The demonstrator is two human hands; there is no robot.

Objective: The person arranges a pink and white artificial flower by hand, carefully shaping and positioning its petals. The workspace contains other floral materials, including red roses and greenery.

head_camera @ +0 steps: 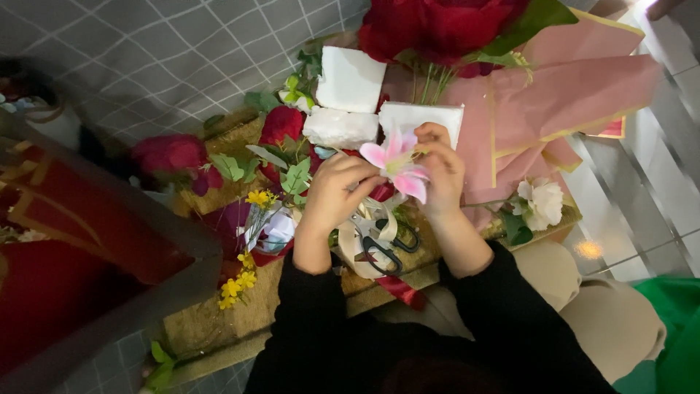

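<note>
dim, soft indoor light; glare spot on right floor (588, 249), edges blurred.

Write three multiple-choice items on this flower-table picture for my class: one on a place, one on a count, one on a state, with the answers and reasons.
1. Where do the scissors lie?
A. below the two hands, by the ribbon
B. on the pink paper
C. on the grey cloth

2. How many white foam blocks lie above the hands?
A. one
B. three
C. six

3. What state is the pink lily in?
A. lying alone on the board
B. held between the left hand and right hand
C. wrapped in paper

Answers:
1 A, the black handles show just under the wrists.
2 B, three white blocks sit side by side there.
3 B, fingers of both hands close round the bloom.
</note>
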